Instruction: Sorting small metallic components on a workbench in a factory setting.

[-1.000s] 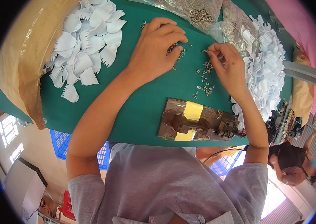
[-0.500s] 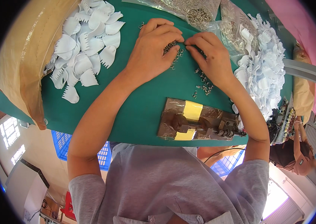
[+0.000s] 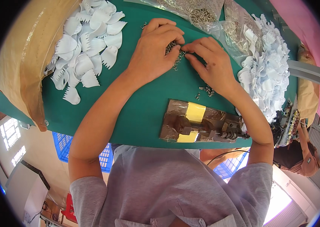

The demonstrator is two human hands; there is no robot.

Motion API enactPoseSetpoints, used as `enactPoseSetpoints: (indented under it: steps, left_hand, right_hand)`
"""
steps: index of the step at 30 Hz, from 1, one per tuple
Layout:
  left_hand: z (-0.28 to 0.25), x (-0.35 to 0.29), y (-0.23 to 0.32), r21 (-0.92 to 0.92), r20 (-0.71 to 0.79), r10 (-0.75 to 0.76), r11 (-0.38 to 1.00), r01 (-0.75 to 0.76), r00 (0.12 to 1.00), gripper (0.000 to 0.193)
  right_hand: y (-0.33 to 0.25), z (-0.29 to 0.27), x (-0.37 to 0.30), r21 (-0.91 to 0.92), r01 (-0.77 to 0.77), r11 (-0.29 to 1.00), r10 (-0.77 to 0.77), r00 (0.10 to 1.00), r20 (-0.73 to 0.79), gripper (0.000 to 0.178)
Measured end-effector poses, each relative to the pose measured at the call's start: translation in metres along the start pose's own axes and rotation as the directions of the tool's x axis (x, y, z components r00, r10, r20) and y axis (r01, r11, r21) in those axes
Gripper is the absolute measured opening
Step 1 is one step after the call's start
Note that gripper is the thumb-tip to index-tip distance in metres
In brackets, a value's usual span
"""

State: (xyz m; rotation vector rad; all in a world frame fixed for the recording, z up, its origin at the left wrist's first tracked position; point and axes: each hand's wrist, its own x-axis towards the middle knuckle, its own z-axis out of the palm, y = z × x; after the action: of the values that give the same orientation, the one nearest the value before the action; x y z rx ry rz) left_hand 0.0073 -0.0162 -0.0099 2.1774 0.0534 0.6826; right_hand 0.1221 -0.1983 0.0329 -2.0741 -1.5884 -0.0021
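Curving around a heap of small bent metal clips (image 3: 175,66) in the head view, the left hand (image 3: 155,52) keeps its thumb apart from its fingers, with some clips showing in the gap between them; whether it grips any is impossible to tell. Just to its right, the right hand (image 3: 212,63) reaches in, thumb and index finger a narrow gap apart at the heap's edge; whether a clip sits between those fingertips cannot be made out. Partly under the right hand, on its body side, lies a smaller scatter of loose clips (image 3: 209,90). Beyond both hands, a clear plastic bag (image 3: 203,17) holds many more metal pieces. Left of the left hand spreads a pile of white toothed plastic pieces (image 3: 80,53), beside a tan sack (image 3: 21,64); right of the right hand rises a taller mound of similar white pieces (image 3: 267,75). Below the right hand, toward the body, a brown bench fixture (image 3: 213,130) with a yellow band (image 3: 196,112) rests on the green tabletop (image 3: 137,121).
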Motion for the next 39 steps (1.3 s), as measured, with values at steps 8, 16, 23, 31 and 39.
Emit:
enactPoseSetpoints:
  steps: [8,16,23,31,39]
  left_hand:
    - [0.000,-0.001,-0.002,0.018,0.005,0.015,1.000,-0.015,1.000,0.015]
    - [0.001,-0.001,-0.003,0.004,0.001,0.020,1.000,-0.020,1.000,0.014]
    - [0.001,-0.001,-0.002,0.010,0.005,0.020,1.000,-0.020,1.000,0.015]
    - [0.002,-0.001,-0.003,0.001,-0.009,0.014,1.000,-0.014,1.000,0.015]
    - [0.003,-0.002,-0.005,-0.032,-0.034,0.015,0.999,-0.016,0.999,0.014]
  right_hand:
    - [-0.001,0.005,-0.002,0.079,-0.089,0.993,0.092,0.995,-0.044,0.016]
    - [-0.001,-0.009,-0.012,0.087,-0.200,0.976,0.200,0.980,0.008,0.010]
    - [-0.003,-0.031,-0.021,-0.003,-0.207,0.978,0.206,0.971,0.118,0.013]
    - [-0.010,0.001,-0.003,0.067,-0.093,0.993,0.095,0.995,-0.034,0.015]
    - [-0.007,0.005,0.000,0.022,-0.039,0.999,0.040,0.998,-0.044,0.012]
